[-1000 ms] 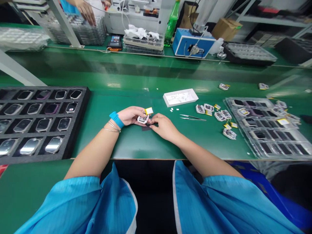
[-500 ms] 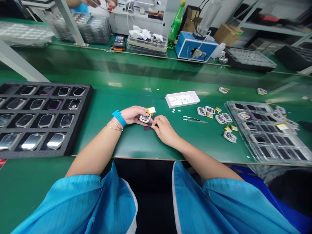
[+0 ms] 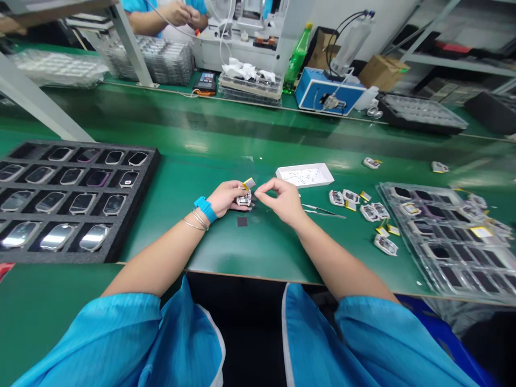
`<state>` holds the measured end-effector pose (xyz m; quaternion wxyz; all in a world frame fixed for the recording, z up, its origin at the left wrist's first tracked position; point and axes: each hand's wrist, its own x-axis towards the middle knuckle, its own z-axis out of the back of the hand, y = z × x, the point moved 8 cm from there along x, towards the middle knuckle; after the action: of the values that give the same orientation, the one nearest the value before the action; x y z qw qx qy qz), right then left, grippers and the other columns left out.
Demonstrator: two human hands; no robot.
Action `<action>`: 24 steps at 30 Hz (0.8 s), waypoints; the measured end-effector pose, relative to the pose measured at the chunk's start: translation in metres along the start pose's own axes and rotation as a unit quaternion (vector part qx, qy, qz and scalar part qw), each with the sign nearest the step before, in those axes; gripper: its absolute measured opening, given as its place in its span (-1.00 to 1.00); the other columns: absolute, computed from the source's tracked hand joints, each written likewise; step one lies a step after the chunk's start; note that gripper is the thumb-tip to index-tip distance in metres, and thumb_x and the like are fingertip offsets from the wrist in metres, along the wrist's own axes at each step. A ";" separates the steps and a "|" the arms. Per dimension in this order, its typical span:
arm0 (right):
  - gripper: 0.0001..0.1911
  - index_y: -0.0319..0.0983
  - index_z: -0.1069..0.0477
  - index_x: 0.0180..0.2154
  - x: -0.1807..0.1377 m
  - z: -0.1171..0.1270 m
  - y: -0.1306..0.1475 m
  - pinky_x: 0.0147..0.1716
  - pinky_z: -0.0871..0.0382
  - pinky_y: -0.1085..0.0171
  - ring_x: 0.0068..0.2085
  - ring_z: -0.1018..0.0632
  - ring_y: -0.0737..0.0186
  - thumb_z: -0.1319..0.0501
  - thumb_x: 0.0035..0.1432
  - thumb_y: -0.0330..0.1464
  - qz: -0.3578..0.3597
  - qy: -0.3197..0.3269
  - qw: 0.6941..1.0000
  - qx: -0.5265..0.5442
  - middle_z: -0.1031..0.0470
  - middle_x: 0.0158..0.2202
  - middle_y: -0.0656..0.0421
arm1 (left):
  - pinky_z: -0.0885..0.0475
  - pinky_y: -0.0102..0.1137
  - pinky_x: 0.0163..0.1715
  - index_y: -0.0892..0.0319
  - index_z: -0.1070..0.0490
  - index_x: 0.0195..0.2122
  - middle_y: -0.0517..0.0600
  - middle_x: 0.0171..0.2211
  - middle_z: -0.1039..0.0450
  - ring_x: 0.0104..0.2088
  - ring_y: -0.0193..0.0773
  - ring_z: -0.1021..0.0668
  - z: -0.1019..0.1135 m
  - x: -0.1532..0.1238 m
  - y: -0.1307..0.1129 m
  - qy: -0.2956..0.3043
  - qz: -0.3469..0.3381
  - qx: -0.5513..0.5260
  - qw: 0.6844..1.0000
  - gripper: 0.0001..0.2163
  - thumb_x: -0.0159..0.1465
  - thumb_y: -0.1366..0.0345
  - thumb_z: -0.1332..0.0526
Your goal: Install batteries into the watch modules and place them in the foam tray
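Over the table [image 3: 217, 252], inward from its front edge, the left hand [image 3: 224, 199] gripped a white casing [image 3: 243, 200], its battery [image 3: 249, 184] turned outward, presumably baring the insides to the right hand [image 3: 284, 202], pinched closed just beside it, possibly on something too tiny to see.

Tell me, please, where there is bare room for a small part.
Free: between the dark grey foam tray and the left forearm, and between that and the right forearm, on the near side of the small flat black square. Crowded: right of the slim silver tweezers, where white rounded casings lie near the clear plastic tray.
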<state>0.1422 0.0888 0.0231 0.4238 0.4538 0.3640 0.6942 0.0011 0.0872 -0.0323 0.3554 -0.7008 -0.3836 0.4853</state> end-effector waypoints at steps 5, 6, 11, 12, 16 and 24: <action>-0.69 -0.19 -0.40 -0.47 -0.009 -0.021 -0.037 -0.27 -0.44 0.18 -0.36 -0.55 0.22 -0.43 -0.09 -0.15 -0.075 0.041 0.993 0.081 -0.56 -0.42 0.18 | -0.58 -0.44 -0.53 0.28 -0.37 -0.41 -0.08 -0.57 -0.43 -0.57 -0.40 -0.52 -0.005 -0.003 0.003 -0.023 -0.006 0.015 1.000 -0.92 0.15 0.55 -0.24; -0.67 -0.19 -0.38 -0.45 -0.010 -0.022 -0.037 -0.26 -0.44 0.19 -0.36 -0.54 0.24 -0.44 -0.08 -0.15 -0.071 0.044 0.992 0.092 -0.55 -0.42 0.19 | -0.57 -0.45 -0.54 0.28 -0.37 -0.41 -0.09 -0.57 -0.42 -0.58 -0.41 -0.51 -0.005 -0.003 0.003 -0.028 -0.007 0.021 0.999 -0.92 0.15 0.55 -0.24; -0.68 -0.15 -0.27 -0.27 -0.011 -0.020 -0.027 -0.22 -0.41 0.22 -0.36 -0.51 0.31 -0.37 0.02 -0.25 -0.034 0.050 0.992 0.114 -0.49 -0.41 0.28 | -0.55 -0.48 -0.57 0.28 -0.37 -0.40 -0.07 -0.55 -0.45 -0.55 -0.36 -0.55 -0.008 -0.004 0.004 -0.029 0.003 0.048 0.998 -0.92 0.14 0.53 -0.25; -0.68 -0.15 -0.25 -0.24 -0.011 -0.020 -0.026 -0.20 -0.41 0.21 -0.36 -0.51 0.31 -0.36 0.04 -0.27 -0.032 0.056 0.991 0.114 -0.49 -0.41 0.29 | -0.55 -0.47 -0.57 0.28 -0.37 -0.39 -0.07 -0.54 -0.46 -0.55 -0.35 -0.56 -0.009 -0.004 0.004 -0.029 0.005 0.051 0.998 -0.93 0.14 0.53 -0.24; -0.70 -0.15 -0.24 -0.21 -0.012 -0.023 -0.020 -0.19 -0.42 0.21 -0.34 -0.53 0.30 -0.32 0.07 -0.32 -0.012 0.081 0.992 0.098 -0.50 -0.39 0.27 | -0.55 -0.48 -0.57 0.28 -0.38 -0.40 -0.09 -0.56 -0.45 -0.57 -0.38 -0.54 -0.009 -0.005 0.002 -0.032 0.003 0.063 0.997 -0.93 0.14 0.54 -0.22; -0.76 -0.15 -0.25 -0.22 -0.013 -0.024 -0.017 -0.19 -0.44 0.23 -0.30 -0.54 0.29 -0.28 0.09 -0.34 0.013 0.084 0.995 0.048 -0.51 -0.32 0.25 | -0.52 -0.48 -0.56 0.27 -0.38 -0.41 -0.07 -0.54 -0.46 -0.57 -0.38 -0.52 -0.009 -0.005 0.002 -0.031 0.000 0.068 0.997 -0.93 0.13 0.54 -0.23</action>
<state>0.1265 0.0803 -0.0040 0.3604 0.4184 0.4253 0.7171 0.0092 0.0809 -0.0295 0.3901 -0.6595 -0.3608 0.5317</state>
